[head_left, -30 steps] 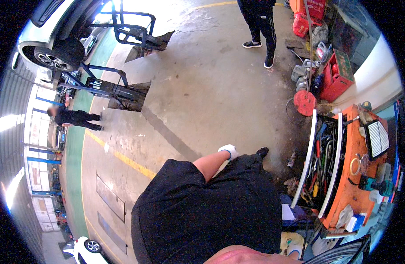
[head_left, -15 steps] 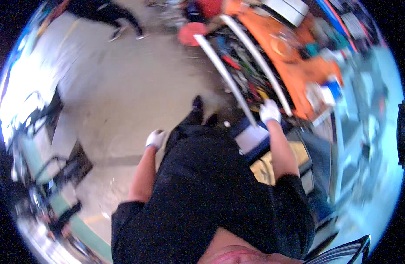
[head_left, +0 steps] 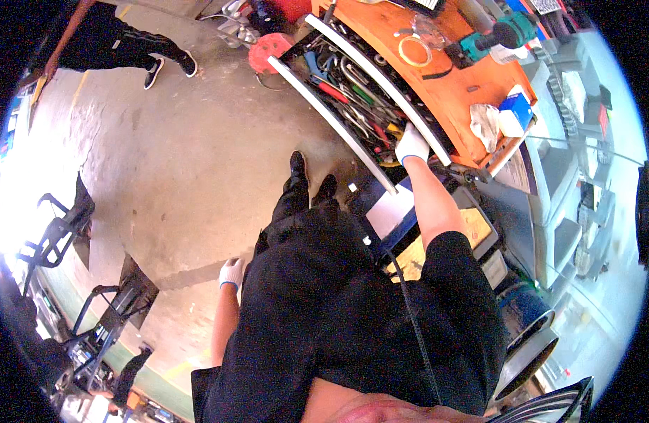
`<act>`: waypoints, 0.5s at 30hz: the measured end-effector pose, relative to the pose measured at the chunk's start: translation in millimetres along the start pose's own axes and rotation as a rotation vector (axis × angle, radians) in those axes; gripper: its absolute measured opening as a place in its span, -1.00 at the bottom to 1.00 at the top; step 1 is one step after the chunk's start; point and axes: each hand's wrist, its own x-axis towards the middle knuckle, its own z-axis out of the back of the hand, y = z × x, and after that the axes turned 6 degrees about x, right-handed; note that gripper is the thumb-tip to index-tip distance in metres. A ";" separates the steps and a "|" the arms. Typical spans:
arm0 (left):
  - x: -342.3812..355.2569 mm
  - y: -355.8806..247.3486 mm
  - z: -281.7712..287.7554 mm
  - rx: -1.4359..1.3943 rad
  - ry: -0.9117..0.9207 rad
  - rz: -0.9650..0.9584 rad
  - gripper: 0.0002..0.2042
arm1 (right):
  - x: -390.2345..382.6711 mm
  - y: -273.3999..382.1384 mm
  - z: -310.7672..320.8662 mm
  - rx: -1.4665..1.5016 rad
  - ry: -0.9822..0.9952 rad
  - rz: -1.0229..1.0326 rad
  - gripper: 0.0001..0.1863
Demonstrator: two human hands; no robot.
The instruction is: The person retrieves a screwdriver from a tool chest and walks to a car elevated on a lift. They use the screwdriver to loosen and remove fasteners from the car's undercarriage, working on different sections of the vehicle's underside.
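My right hand, in a white glove, reaches into the near end of an open tool drawer packed with hand tools. A yellow-handled tool lies right by its fingertips. Those fingers point down among the tools and are mostly hidden, so I cannot tell whether they grip anything. Also in the drawer are red-handled tools and a blue-handled one. At my left side hangs my left hand, gloved in white with a blue cuff edge, its fingers loosely extended and holding nothing.
The orange bench top above the drawer carries a teal power tool, a tape roll and a blue-white box. A red round stool stands beyond the drawer. Another person's legs show at far left. Black metal frames stand left.
My right hand has gone deeper into the drawer among the tools. My left hand has dropped back closer to my side, its fingers looser. The view has swung slightly and sharpened.
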 end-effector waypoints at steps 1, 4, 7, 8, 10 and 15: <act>0.0 0.7 0.8 0.011 -0.020 -0.004 -0.54 | 2.5 0.8 6.1 0.044 0.092 -0.052 -0.34; 2.6 21.4 -4.5 -0.075 -0.028 0.009 -0.53 | -10.1 6.7 44.2 0.189 0.224 -0.026 -0.29; 4.8 31.2 -6.0 -0.114 0.000 -0.010 -0.51 | -28.4 -5.6 34.5 0.340 0.167 -0.054 -0.38; 2.2 28.3 -5.1 -0.098 0.008 -0.002 -0.51 | -33.6 -11.9 30.9 0.379 0.143 -0.060 -0.40; -13.7 6.6 4.0 -0.080 0.012 0.020 -0.51 | -48.0 -16.6 39.8 0.545 0.081 -0.037 -0.50; 2.9 9.2 28.0 -0.148 -0.055 0.107 -0.52 | -113.4 11.3 84.0 0.742 -0.076 0.103 -0.60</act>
